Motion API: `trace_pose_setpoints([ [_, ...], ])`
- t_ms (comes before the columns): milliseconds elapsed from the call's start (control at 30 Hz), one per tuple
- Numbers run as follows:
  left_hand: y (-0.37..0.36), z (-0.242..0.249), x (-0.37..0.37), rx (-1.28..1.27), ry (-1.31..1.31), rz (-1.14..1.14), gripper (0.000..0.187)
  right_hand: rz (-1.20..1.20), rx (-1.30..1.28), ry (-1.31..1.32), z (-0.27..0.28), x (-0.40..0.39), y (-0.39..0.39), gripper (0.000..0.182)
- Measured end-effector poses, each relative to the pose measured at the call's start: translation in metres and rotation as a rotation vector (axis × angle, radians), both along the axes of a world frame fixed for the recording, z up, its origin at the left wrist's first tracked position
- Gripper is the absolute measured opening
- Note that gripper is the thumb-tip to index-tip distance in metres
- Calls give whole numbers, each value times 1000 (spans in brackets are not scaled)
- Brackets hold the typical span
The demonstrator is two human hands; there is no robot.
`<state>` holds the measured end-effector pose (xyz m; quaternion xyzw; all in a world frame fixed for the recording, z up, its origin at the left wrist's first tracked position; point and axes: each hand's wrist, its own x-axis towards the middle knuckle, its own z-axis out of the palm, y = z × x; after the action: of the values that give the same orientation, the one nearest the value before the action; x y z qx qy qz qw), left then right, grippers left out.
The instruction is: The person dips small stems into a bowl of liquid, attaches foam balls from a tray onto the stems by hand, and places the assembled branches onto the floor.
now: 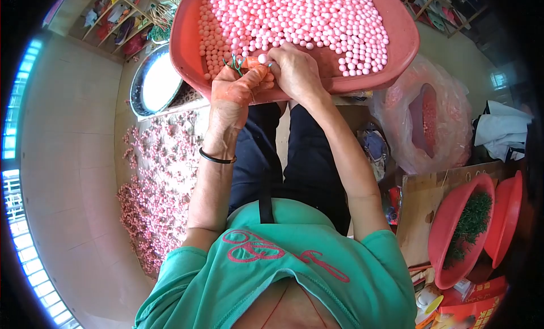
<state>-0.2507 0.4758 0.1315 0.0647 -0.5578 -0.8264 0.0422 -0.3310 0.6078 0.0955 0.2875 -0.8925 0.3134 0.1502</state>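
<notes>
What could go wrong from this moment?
The small pink ball at the fingertips could slip and roll among the loose balls in the red tub.

The thin green wires at the left hand might tangle or prick the fingers.

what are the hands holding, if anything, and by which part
Left hand: green stems in its grip, ends protruding; exact pinch point hidden. Right hand: cannot tell whether it holds anything.
</notes>
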Motion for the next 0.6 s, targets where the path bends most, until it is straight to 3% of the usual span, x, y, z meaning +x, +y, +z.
trace_pose_setpoints([
  [33, 0, -3, -1, 7, -1, 17, 11, -8, -25, 16, 1, 1, 1, 8],
  [167, 2, 0, -1, 0, -20, 36, 9, 41, -602, -76, 2, -1, 13, 5],
  [267, 7, 2, 0, -22, -14, 80, 9, 90, -874, -338, 13, 11, 26, 12],
  [400, 6, 4, 1, -76, -24, 42, 9, 148, -847, -223, 13, 20, 25, 14],
  [600, 5, 2, 1, -107, -20, 41, 9, 172, -893, -281, 14, 27, 21, 12],
])
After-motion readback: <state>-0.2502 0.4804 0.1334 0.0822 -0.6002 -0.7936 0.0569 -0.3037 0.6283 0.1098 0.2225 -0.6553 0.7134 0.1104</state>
